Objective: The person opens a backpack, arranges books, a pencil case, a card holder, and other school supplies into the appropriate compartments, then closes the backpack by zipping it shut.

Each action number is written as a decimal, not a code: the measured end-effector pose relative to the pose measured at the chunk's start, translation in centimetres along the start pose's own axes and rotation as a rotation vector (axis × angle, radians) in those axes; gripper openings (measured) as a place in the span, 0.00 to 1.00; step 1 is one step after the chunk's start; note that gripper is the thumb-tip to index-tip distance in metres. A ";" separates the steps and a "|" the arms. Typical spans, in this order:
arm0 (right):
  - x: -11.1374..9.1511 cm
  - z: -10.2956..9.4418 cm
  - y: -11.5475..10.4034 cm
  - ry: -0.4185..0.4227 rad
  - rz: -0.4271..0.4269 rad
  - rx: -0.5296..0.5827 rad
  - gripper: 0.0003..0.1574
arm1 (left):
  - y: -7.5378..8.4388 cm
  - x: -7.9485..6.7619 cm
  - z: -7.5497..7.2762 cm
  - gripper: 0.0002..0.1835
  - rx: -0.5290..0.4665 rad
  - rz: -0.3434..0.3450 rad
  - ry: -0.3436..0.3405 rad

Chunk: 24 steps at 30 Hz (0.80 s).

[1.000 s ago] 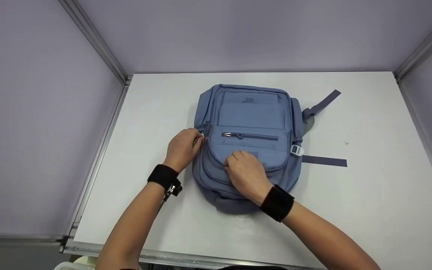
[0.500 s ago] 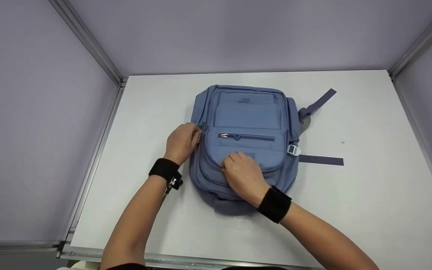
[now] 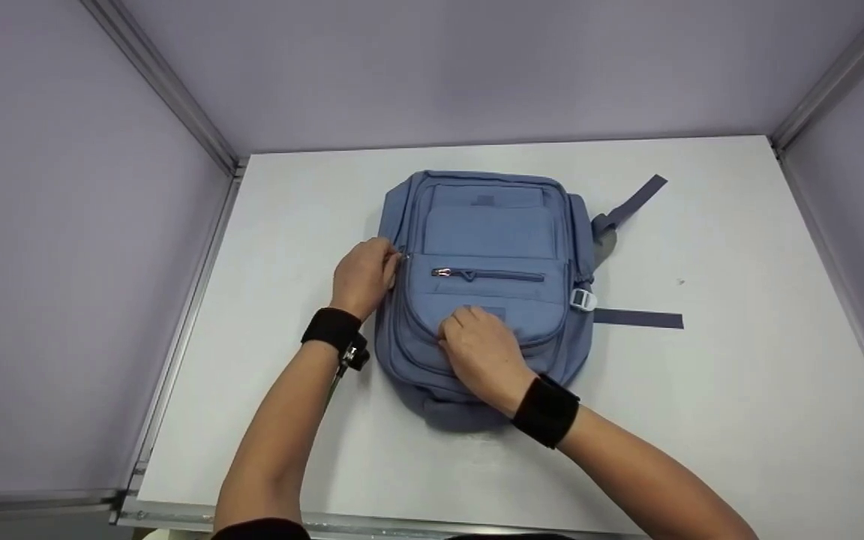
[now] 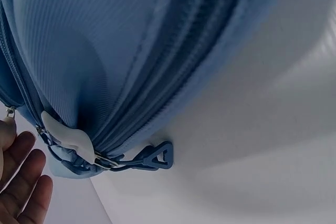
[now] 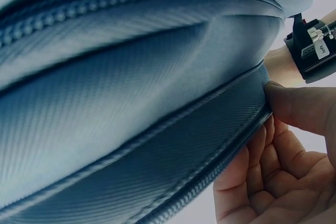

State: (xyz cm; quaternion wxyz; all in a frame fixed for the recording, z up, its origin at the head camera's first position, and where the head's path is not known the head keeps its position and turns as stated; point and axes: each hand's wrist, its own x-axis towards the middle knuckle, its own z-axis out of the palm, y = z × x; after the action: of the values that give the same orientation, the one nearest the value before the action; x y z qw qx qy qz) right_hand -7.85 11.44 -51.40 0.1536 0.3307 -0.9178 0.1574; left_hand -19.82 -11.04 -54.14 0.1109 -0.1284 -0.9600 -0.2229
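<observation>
A blue backpack (image 3: 488,229) lies front side up on the white table. At its left side, my left hand (image 3: 361,279) pinches a small metal zipper pull (image 4: 10,112), mostly hidden by the fingertips in the left wrist view. My right hand (image 3: 483,356) is over the lower front pocket; the right wrist view shows its thumb and curled fingers gripping the fabric edge of the pocket (image 5: 210,114) beside a zipper track (image 5: 194,187). Across the front runs a short horizontal zipper (image 3: 503,276) with its metal slider at the left end.
A white buckle (image 3: 583,300) and a dark strap (image 3: 638,319) stick out on the backpack's right. Another strap (image 3: 634,201) lies farther up. Dangling blue zipper pulls (image 4: 157,157) and a white clip (image 4: 68,137) hang at the left side. Grey panels (image 3: 477,67) enclose the table (image 3: 739,420).
My left hand has slid upward along the backpack's left side with the zipper pull. The right hand keeps its grip on the pocket edge. The head view has shifted slightly.
</observation>
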 end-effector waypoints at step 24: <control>-1.4 -0.2 2.2 0.084 -0.011 0.127 0.03 | -1.4 -2.1 -0.3 0.17 -0.153 -0.276 -0.033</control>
State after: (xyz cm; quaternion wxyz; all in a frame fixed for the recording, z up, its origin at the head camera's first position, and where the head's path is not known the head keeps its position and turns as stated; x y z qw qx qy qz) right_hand -8.25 13.97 -52.16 0.1716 0.3379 -0.8968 0.2283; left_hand -18.22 -12.81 -55.03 0.0531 -0.0071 -0.9504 -0.3065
